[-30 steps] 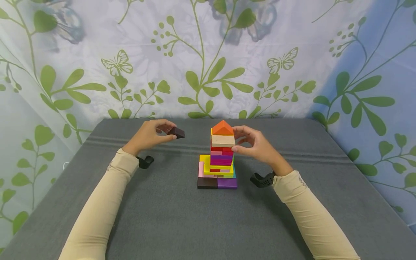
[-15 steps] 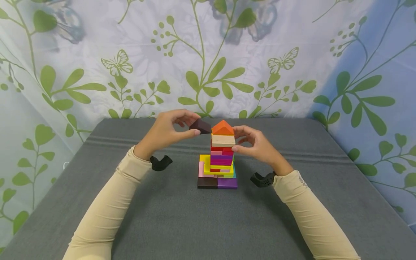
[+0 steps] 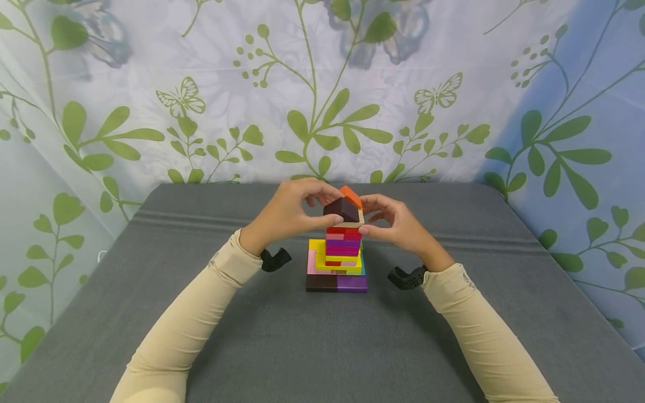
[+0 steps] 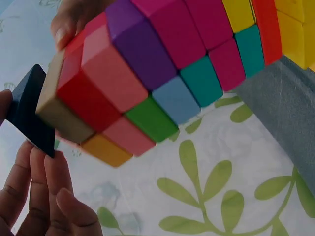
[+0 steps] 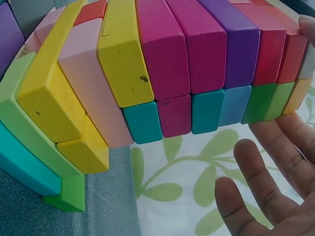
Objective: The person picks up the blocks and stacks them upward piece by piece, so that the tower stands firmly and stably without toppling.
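A tower of coloured wooden blocks (image 3: 344,244) stands on the grey table, stepped and wider at its base. My left hand (image 3: 289,211) pinches a dark triangular block (image 3: 341,209) between thumb and fingers, right at the tower's top. In the left wrist view that dark block (image 4: 30,110) lies against the plain wood block (image 4: 61,108). Behind it an orange triangular block (image 3: 354,198) shows partly. My right hand (image 3: 395,224) grips the tower's upper right side, thumb at the front by the plain wood block and fingertips at the back, near a light orange block (image 5: 297,97).
The tower's base has dark brown (image 3: 321,283) and purple blocks (image 3: 352,284) in front. Black wrist mounts (image 3: 275,259) hang below both wrists. A white curtain (image 3: 211,101) with green leaves hangs behind the grey table (image 3: 322,347).
My left hand has moved right with the dark triangular block, from beside the tower to its top, now partly covering the orange block. The right hand has stayed in place.
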`<state>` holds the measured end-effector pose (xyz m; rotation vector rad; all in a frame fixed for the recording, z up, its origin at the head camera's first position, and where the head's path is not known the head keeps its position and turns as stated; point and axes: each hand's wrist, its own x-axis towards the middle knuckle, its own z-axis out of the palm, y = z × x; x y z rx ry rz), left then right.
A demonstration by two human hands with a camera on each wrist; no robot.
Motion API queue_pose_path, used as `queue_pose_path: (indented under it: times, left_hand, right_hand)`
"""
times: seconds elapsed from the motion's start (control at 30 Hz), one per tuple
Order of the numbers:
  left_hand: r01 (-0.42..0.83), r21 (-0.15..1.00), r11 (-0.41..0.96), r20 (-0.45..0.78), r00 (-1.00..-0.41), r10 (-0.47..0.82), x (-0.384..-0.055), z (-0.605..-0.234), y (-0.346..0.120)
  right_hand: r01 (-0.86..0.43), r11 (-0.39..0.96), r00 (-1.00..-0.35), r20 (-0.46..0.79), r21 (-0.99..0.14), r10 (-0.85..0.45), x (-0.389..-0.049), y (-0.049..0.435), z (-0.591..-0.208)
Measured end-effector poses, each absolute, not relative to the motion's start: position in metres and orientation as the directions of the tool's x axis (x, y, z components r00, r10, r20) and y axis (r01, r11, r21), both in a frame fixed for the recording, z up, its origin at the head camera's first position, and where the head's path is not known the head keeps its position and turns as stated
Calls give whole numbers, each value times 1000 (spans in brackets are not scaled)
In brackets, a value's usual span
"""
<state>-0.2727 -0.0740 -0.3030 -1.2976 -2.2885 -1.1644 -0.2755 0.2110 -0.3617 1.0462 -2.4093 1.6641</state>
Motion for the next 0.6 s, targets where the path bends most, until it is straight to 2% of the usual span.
queue_pose_path:
  times: [0.3, 0.47, 0.6]
  left_hand:
    - [812, 479, 332, 579, -577, 576, -271, -309, -66]
    - [828, 457, 325, 614, -558, 558, -273, -313, -65]
    - [815, 489, 311, 614, -574, 542, -274, -318, -67]
  right_hand:
    - [-538, 191, -766, 382, -821, -517, -276, 210, -361]
    - [-535, 201, -771, 378, -821, -512, -275, 210, -361]
    - [-541, 193, -767, 386, -818, -514, -274, 210, -361]
